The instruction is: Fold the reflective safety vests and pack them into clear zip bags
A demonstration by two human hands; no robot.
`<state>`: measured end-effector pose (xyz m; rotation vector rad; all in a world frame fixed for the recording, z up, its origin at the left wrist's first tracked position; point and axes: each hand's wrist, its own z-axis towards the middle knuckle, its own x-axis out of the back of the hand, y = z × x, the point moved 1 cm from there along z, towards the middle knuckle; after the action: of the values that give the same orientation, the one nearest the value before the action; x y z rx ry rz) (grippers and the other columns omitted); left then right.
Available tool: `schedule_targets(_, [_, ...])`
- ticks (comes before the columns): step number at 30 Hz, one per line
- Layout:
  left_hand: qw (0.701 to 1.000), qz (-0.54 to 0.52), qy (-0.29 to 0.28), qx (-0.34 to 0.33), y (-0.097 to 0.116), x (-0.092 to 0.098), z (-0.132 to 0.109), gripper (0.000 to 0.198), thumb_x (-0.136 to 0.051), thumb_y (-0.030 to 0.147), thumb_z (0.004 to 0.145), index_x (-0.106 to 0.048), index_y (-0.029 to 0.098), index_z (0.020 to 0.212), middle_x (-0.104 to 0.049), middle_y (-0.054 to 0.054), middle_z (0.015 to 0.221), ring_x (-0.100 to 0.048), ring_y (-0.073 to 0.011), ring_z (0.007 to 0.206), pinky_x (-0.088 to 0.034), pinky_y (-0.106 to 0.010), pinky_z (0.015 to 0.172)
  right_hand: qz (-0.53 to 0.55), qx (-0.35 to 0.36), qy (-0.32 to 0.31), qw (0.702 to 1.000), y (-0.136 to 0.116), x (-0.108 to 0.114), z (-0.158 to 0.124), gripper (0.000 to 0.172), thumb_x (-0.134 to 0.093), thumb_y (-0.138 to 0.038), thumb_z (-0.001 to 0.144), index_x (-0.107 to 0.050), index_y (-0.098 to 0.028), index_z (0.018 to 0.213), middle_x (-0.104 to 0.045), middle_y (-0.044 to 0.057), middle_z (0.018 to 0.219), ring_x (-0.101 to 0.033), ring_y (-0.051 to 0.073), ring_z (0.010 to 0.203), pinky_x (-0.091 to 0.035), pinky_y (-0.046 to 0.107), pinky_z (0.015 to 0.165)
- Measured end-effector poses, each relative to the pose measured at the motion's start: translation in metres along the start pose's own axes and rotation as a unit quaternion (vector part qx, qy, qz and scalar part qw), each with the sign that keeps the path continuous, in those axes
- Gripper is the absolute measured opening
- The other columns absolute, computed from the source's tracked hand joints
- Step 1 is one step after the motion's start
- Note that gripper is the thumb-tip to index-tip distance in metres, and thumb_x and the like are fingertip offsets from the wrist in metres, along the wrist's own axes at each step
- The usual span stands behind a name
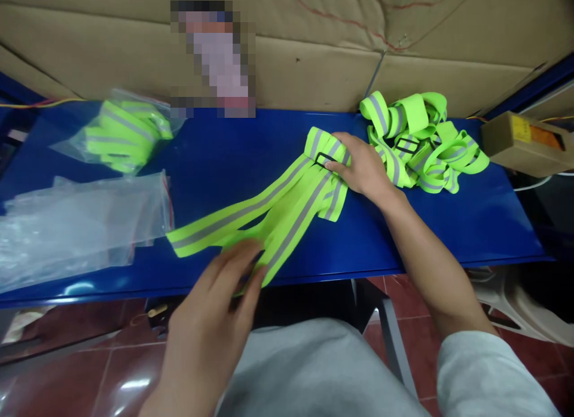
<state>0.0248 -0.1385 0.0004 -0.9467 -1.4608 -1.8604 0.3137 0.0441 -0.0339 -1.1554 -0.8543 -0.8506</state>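
A neon-yellow reflective strap (296, 216) with grey stripes lies in folded lengths across the blue table. My right hand (361, 169) grips its gathered end, thumb pressed beside a black buckle (323, 160). At the near edge of the table, my left hand (224, 285) has its fingers curled around the loose lengths of the same strap; the fingertips are slightly blurred. One strap end stretches out to the left, above my left hand. Just beyond my right hand sits a tangled pile of similar straps (417, 142), with black buckles among them.
Stacked clear zip bags (89, 225) cover the table's left side. Behind them rests a clear bag (128, 133) with a folded yellow strap inside. An open cardboard box (515, 145) stands at the right end, and cardboard panels (309, 73) line the back of the blue table (484, 231).
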Motion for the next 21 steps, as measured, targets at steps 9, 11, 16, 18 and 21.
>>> schedule_targets(9, [0.976,0.162,-0.058,-0.134,-0.017,-0.019,0.048,0.051,-0.052,0.041,0.103,-0.050,0.028,0.152,-0.041,-0.012,0.165,-0.034,-0.0428,0.153,-0.027,-0.069,0.123,0.006,0.004,0.004,1.000,0.004,-0.001,0.001,0.060,-0.067,-0.036,0.090,-0.055,-0.020,0.146,-0.062,0.013,0.144,-0.060,0.039,0.129,-0.048,0.056,0.109])
schedule_targets(11, [0.968,0.167,-0.104,-0.153,-0.034,-0.031,0.048,0.061,-0.045,0.040,0.106,-0.031,0.025,0.163,-0.042,-0.015,0.163,-0.038,-0.0405,0.151,-0.034,-0.066,0.120,0.012,0.003,0.005,1.000,0.005,-0.001,0.002,0.060,-0.067,-0.037,0.090,-0.056,-0.021,0.146,-0.061,0.012,0.146,-0.059,0.039,0.130,-0.048,0.057,0.110])
schedule_targets(16, [0.957,0.158,-0.089,-0.225,-0.056,-0.041,0.027,0.076,-0.043,0.036,0.107,-0.001,0.016,0.167,-0.040,-0.021,0.163,-0.036,-0.0353,0.154,-0.027,-0.062,0.125,0.011,-0.006,-0.005,1.000,0.006,0.000,0.003,0.059,-0.067,-0.038,0.090,-0.056,-0.022,0.145,-0.063,0.010,0.143,-0.061,0.038,0.127,-0.049,0.054,0.108])
schedule_targets(18, [0.957,0.165,-0.082,-0.225,-0.055,-0.041,0.024,0.071,-0.045,0.034,0.106,-0.012,0.018,0.167,-0.025,-0.022,0.169,-0.031,-0.0371,0.156,-0.028,-0.061,0.124,-0.005,-0.010,-0.005,1.000,0.004,0.002,0.002,0.058,-0.066,-0.037,0.091,-0.055,-0.021,0.146,-0.063,0.011,0.142,-0.063,0.037,0.124,-0.051,0.054,0.105])
schedule_targets(21, [0.958,0.163,-0.083,-0.219,-0.048,-0.041,0.027,0.063,-0.047,0.036,0.105,-0.030,0.017,0.162,-0.017,-0.021,0.171,-0.030,-0.0386,0.156,-0.027,-0.063,0.124,-0.044,-0.009,-0.007,0.999,-0.005,0.005,-0.001,0.058,-0.063,-0.035,0.094,-0.052,-0.022,0.149,-0.064,0.013,0.139,-0.065,0.038,0.115,-0.056,0.053,0.094])
